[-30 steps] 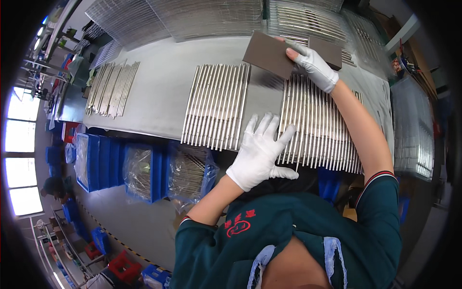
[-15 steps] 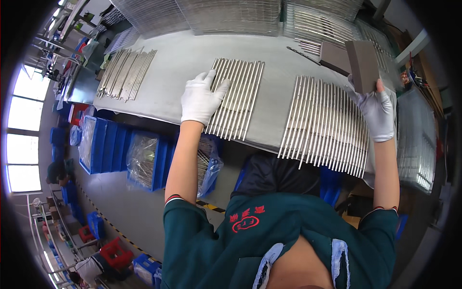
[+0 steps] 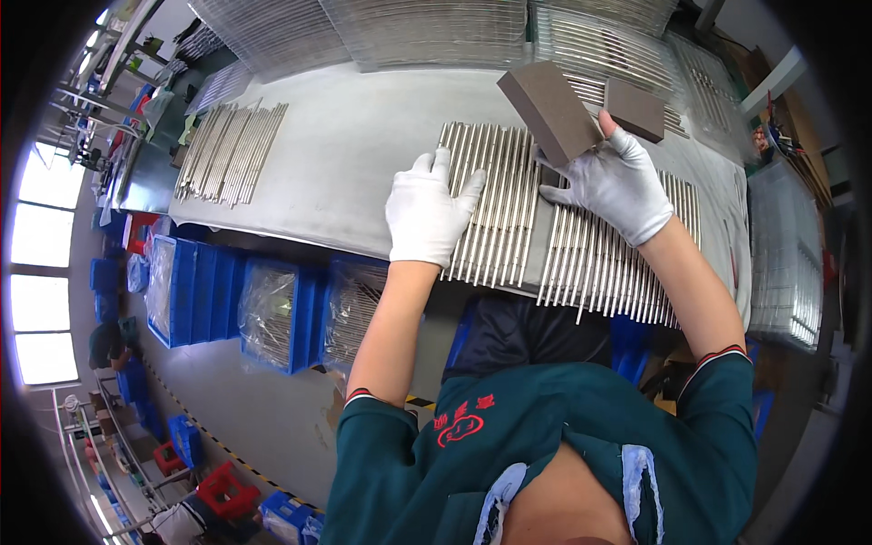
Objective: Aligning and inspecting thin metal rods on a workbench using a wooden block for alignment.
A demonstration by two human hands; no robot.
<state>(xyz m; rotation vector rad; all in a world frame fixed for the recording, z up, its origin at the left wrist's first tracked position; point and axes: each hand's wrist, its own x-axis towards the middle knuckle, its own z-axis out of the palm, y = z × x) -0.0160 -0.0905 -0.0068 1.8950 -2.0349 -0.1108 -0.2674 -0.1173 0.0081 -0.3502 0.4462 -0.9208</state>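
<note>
My left hand (image 3: 430, 211), in a white glove, lies with fingers spread along the left edge of a row of slim silvery metal rods (image 3: 493, 204). In my right hand (image 3: 618, 186), gloved with a bare thumb tip, is a grey-brown rectangular block (image 3: 552, 111), tilted and raised over the table. The right wrist and palm pass above a second row of rods (image 3: 604, 272) and hide part of it. A narrow gap separates the two rows. A second grey-brown block (image 3: 634, 109) rests behind the right hand.
More rods (image 3: 232, 153) lie at the table's left. Stacked clear trays (image 3: 427, 34) line the back edge, with others (image 3: 786, 259) at the right. Blue crates (image 3: 204, 286) with plastic-wrapped rods stand below the front edge. Another person (image 3: 107, 343) is far off at the left.
The middle row of rods and my left hand have shifted right, closer to the right-hand row. My right hand has swung left with the block, from the table's right side to above the rods.
</note>
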